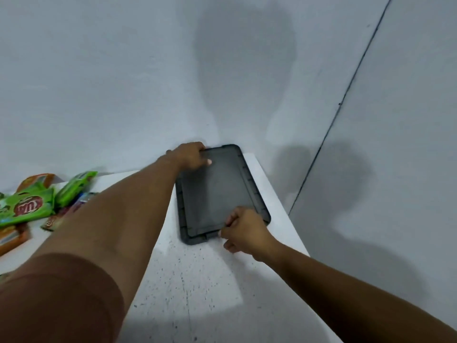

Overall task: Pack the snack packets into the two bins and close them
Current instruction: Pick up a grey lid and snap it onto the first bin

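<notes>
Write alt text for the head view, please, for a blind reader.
A person grips a dark grey lid on a white table, the left hand at its far left corner, the right hand at its near right corner. Snack packets lie at the left.

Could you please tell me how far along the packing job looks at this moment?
Done: nothing that shows; no packet is seen in a bin. In hand: the left hand grips the far left corner of a dark grey lid, and the right hand pinches its near right edge. Left: the snack packets lie loose on the table; a second bin is not in view.
</notes>
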